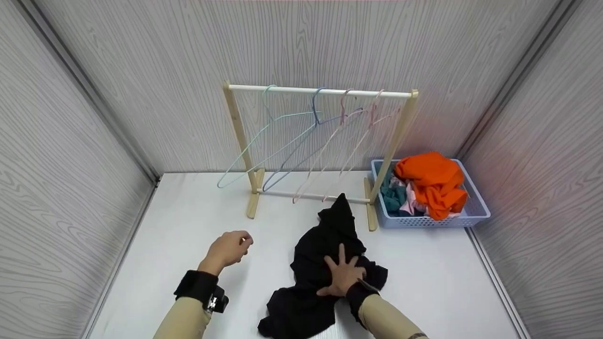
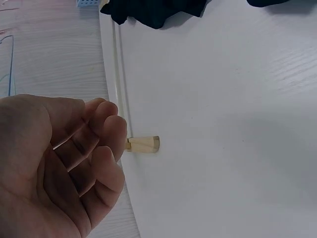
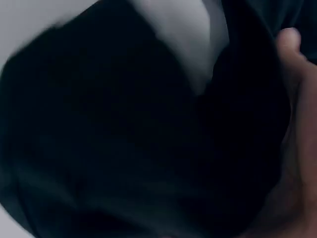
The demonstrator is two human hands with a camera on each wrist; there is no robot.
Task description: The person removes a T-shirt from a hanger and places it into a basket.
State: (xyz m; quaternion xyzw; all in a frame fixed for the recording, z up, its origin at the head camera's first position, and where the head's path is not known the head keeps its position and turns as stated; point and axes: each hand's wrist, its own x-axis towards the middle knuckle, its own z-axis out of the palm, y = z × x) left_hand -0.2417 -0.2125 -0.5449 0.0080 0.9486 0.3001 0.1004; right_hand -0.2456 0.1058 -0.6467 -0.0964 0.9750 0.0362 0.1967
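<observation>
A crumpled black garment (image 1: 313,268) lies on the white table in the head view, its pointed end toward the rack. On top of it rests my right hand (image 1: 344,275), fingers spread. Dark cloth (image 3: 114,129) fills most of the right wrist view, where part of the right hand (image 3: 303,124) shows at the edge. My left hand (image 1: 229,249) is in the air left of the garment, with nothing in it. In the left wrist view the left hand's fingers (image 2: 111,168) are loosely curled.
Behind the garment stands a wooden rack with a white rod (image 1: 292,89). Several hangers hang from it, including a mint hanger (image 1: 256,136) and a blue hanger (image 1: 294,150). At the right a blue basket (image 1: 478,214) holds orange cloth (image 1: 431,181) and other fabric. Grey panels surround the table.
</observation>
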